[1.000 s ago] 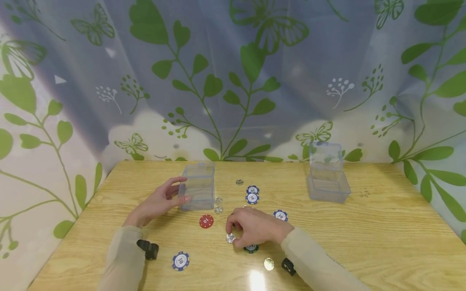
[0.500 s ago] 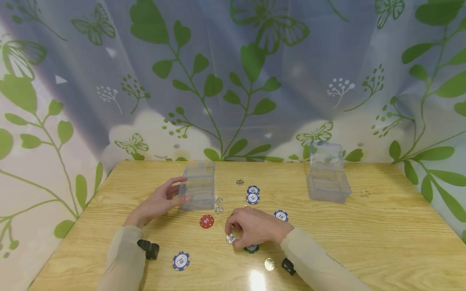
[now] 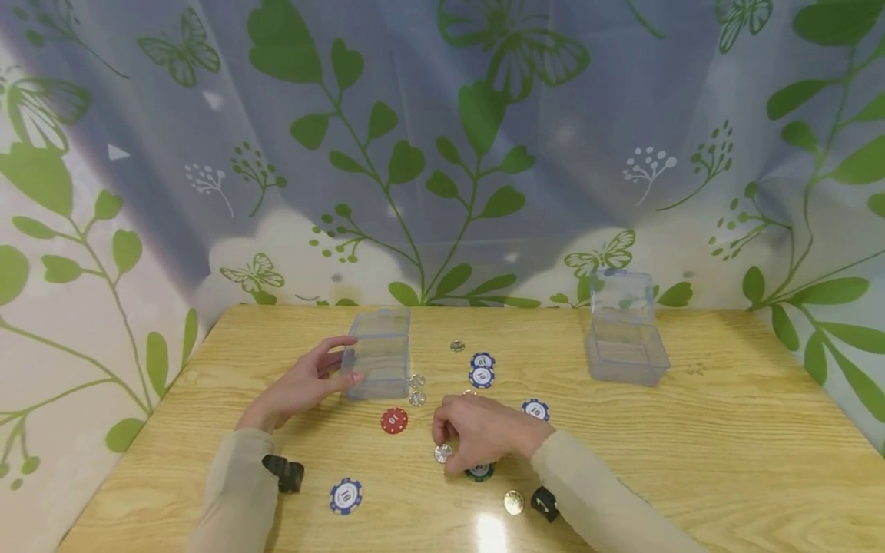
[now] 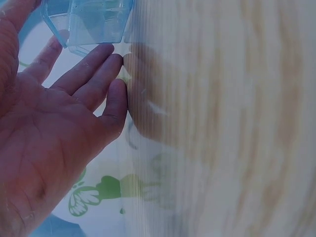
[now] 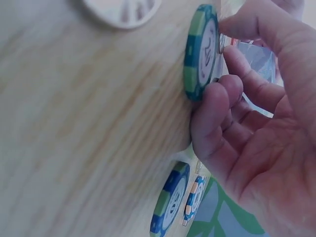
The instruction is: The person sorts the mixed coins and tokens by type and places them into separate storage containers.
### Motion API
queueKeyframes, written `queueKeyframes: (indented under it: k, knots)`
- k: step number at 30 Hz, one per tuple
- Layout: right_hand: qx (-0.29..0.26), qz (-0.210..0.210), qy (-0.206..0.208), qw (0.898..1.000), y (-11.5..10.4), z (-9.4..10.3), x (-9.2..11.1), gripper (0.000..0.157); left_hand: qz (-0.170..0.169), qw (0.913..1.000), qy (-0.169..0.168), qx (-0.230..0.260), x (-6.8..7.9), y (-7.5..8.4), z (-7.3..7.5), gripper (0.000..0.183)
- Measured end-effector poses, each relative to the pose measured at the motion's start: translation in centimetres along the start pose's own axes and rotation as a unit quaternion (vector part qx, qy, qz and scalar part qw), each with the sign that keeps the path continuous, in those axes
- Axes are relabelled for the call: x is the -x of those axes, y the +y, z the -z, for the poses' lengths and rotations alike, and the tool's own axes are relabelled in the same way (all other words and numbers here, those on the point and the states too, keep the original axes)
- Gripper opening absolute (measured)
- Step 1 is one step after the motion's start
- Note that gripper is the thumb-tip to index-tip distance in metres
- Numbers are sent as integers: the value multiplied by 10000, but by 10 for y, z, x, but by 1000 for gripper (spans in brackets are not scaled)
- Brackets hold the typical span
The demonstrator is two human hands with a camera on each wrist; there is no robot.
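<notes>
- Your right grip [image 3: 480, 426] pinches a silver coin [image 3: 443, 453] beside a green poker chip [image 5: 202, 54].
- Your left grip [image 3: 304, 384], fingers extended, touches a clear box [image 3: 382, 389] near the tabletop's [image 3: 691, 445] far edge.

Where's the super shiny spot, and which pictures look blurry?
Head view: white glare on the table, bottom edge, near the gold coin; left wrist view: the table's grain is blurry; right wrist view: table fuzzy, with a blurred round piece at the top edge.

"10" on red chip [image 3: 394, 420], "10" on blue chips [image 3: 345, 496]
</notes>
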State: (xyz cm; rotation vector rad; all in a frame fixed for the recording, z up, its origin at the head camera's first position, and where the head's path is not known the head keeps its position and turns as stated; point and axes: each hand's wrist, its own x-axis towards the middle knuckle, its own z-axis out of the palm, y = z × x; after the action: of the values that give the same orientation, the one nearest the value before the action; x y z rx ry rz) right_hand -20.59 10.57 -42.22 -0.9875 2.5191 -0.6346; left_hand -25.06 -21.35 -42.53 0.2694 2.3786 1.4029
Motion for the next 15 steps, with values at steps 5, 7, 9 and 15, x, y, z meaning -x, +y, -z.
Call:
queueKeyframes:
  k: [5,7,9,15]
  knots:
    - [-48,-31,-4,10000,-1,1,1,24,-7,10000,3,19,0,0,0,81]
    - [-108,-54,-13,9999,-1,0,1,23,-8,10000,3,25,0,0,0,81]
    - [-167,-41,-9,9999,0,0,1,24,-7,10000,2,28,0,0,0,81]
    - [-191,196,63,9996,4,-1,-2,24,3,10000,50,39,0,0,-1,82]
